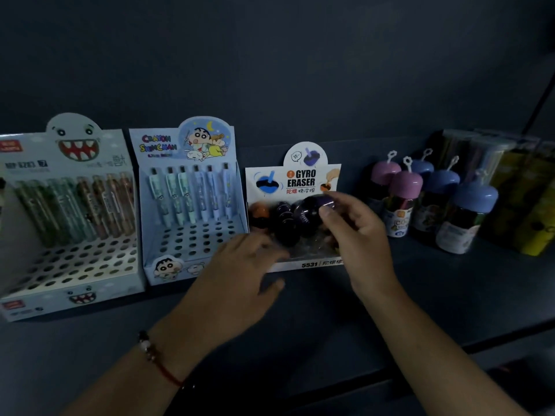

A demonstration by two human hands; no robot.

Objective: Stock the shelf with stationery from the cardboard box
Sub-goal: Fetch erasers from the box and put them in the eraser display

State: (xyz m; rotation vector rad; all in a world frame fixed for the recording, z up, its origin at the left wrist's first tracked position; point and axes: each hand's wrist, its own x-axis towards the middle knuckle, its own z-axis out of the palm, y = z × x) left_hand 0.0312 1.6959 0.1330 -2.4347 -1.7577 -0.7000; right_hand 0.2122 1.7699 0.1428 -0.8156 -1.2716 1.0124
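A white display box marked GYRO ERASER (300,178) stands on the dark shelf (435,283), with dark purple and orange gyro erasers inside. My right hand (357,235) pinches one purple gyro eraser (315,205) at the top of the pile in that box. My left hand (240,274) rests with relaxed fingers against the box's front left corner. No cardboard box is in view.
Left of the eraser box stand a Crayon Shin-chan pen display (186,187) and a monster-face pen display (66,205). To the right are several jars with purple and blue caps (426,199), then yellow packs (528,199). The shelf's front edge runs below my arms.
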